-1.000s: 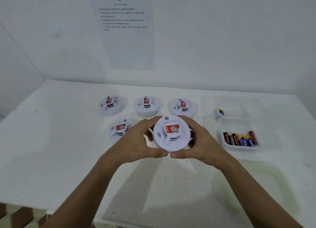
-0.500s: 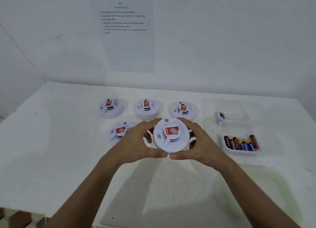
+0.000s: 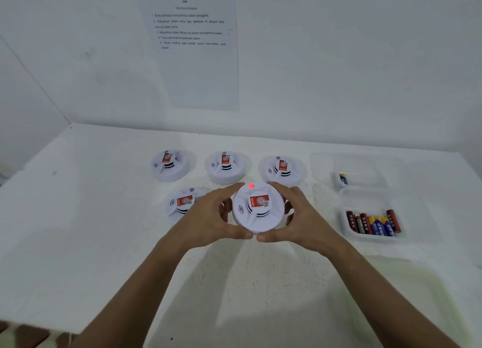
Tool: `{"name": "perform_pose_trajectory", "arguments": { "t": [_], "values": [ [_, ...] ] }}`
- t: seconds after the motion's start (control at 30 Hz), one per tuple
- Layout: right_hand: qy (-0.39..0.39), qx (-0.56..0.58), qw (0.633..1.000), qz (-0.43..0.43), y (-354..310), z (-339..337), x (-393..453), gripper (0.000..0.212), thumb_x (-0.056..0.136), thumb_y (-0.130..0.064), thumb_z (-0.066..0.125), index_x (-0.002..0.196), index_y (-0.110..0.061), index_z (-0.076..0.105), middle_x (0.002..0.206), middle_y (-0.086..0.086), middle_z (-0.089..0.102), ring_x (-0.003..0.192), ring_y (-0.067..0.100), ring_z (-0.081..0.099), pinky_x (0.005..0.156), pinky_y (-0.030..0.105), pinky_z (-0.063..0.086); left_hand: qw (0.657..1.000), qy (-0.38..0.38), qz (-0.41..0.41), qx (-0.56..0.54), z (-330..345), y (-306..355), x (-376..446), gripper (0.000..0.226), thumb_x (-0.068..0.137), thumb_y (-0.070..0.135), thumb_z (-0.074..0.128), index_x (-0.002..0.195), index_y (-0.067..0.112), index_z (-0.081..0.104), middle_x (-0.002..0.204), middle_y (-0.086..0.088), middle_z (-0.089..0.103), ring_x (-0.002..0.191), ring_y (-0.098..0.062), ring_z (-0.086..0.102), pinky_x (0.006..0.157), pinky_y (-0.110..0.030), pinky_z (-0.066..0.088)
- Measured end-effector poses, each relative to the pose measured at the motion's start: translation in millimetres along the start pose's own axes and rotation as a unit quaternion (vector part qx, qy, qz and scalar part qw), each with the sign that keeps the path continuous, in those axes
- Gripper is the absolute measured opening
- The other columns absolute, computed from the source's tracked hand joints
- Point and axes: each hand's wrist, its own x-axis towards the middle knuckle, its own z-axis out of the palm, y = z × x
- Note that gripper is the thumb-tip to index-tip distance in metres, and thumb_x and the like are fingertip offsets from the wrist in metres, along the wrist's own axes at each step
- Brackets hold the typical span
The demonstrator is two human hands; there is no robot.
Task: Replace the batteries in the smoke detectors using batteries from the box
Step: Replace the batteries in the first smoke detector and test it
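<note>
Both hands are gripping one detector [image 3: 258, 208] between them, just above the bench [image 3: 78, 230]. The left hand [image 3: 208, 221] is curling round its left rim, the right hand [image 3: 303, 221] round its right, thumbs nearly meeting at the near edge. A red light [image 3: 251, 185] is glowing by the fingertips. The battery box [image 3: 370, 232] is sitting well right of the right hand.
</note>
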Motion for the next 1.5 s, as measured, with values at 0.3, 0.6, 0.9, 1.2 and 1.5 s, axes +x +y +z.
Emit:
{"name": "perform_pose_trajectory", "arguments": {
  "t": [0.3, 0.6, 0.9, 1.2, 1.5],
  "values": [
    [0.017, -0.021, 1.0, 0.015, 27.1, 18.9, 20.9, 0.093, 0.053, -0.026, 0.096, 0.127, -0.044, 0.043, 0.129, -0.004, 0.049, 0.117, 0.009, 0.045, 0.082, 0.002, 0.041, 1.0, 0.003, -0.018, -0.002, 8.4, -16.9, 7.0, 0.078, 0.065, 0.032, 0.088, 0.131, 0.044, 0.049, 0.098, 0.025, 0.067, 0.081, 0.004, 0.059, 0.068, -0.011, 0.049],
    [0.016, -0.051, 0.998, 0.034, 31.9, 22.1, 24.8, 0.095, 0.053, -0.026, 0.097, 0.135, -0.024, 0.051, 0.125, -0.004, 0.057, 0.116, 0.018, 0.05, 0.098, 0.04, 0.05, 0.998, -0.003, -0.054, 0.01, 13.3, -22.3, 13.5, 0.067, 0.065, 0.029, 0.088, 0.124, 0.033, 0.057, 0.088, 0.025, 0.066, 0.08, 0.014, 0.06, 0.068, -0.006, 0.046],
    [0.021, -0.113, 0.993, 0.033, 21.7, 26.9, 23.4, 0.082, 0.064, -0.025, 0.091, 0.136, -0.02, 0.05, 0.101, -0.012, 0.052, 0.103, 0.018, 0.047, 0.085, 0.025, 0.042, 0.995, 0.013, -0.095, 0.032, 16.8, -34.3, 12.0, 0.038, 0.07, 0.027, 0.083, 0.101, 0.019, 0.062, 0.084, 0.008, 0.069, 0.074, -0.009, 0.066, 0.074, -0.038, 0.058],
    [-0.005, -0.163, 0.986, 0.034, -22.5, 42.4, 36.4, 0.106, 0.062, -0.052, 0.085, 0.148, -0.015, 0.034, 0.144, 0.0, 0.038, 0.134, 0.02, 0.031, 0.109, 0.034, 0.035, 0.988, 0.092, -0.119, 0.041, -25.8, -26.3, -14.9, 0.073, 0.074, 0.034, 0.08, 0.139, 0.029, 0.048, 0.114, 0.014, 0.06, 0.081, 0.0, 0.064, 0.066, -0.011, 0.044],
    [-0.059, -0.169, 0.982, 0.052, -64.8, 114.9, 81.2, 0.096, 0.059, -0.046, 0.087, 0.135, -0.003, 0.047, 0.131, 0.01, 0.054, 0.123, 0.024, 0.048, 0.103, 0.034, 0.041, 0.987, 0.03, -0.129, 0.091, -94.3, -67.0, -41.7, 0.048, 0.054, 0.029, 0.076, 0.095, 0.009, 0.06, 0.088, 0.003, 0.059, 0.076, -0.013, 0.049, 0.068, -0.026, 0.05]
  ]
}}
